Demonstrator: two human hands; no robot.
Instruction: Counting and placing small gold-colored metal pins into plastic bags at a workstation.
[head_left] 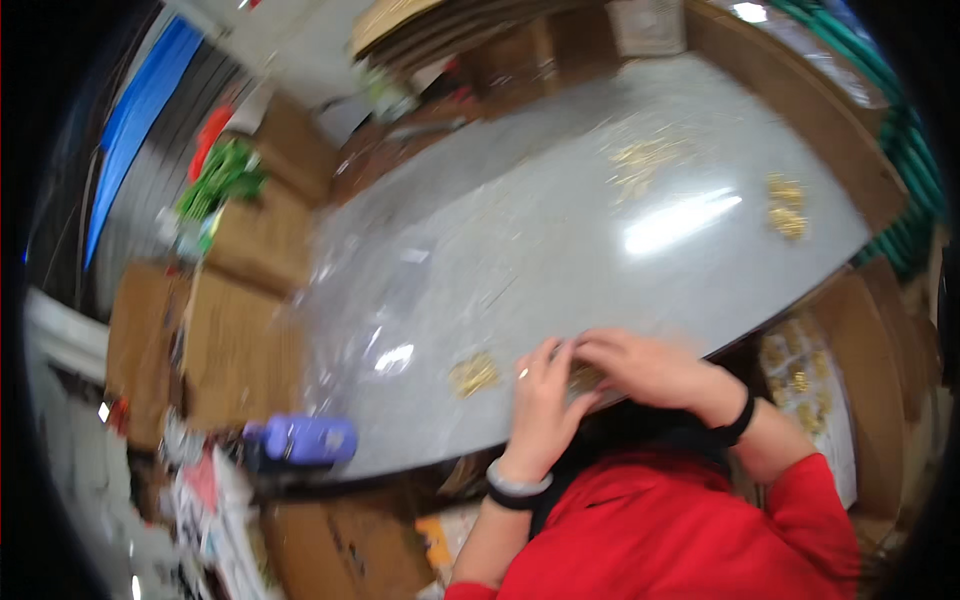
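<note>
At the near edge of the grey table [560, 270], my left hand [542, 400] and my right hand [655, 370] meet at the fingertips. Both have their fingers bent and drawn together. Between them shows a blurred brownish-gold patch [584, 376], too indistinct to name. Just left of my left hand lies a small pile of thin gold-coloured pieces [474, 374]. A ring and a wristband are on my left side, a black band on my right wrist.
Loose gold pieces [645, 162] are spread at the far side, with gold clusters [787, 206] on the right. A purple bottle [312, 440] lies at the left edge. Cardboard boxes [240, 340] stand left; an open carton [850, 400] with gold pieces sits below right.
</note>
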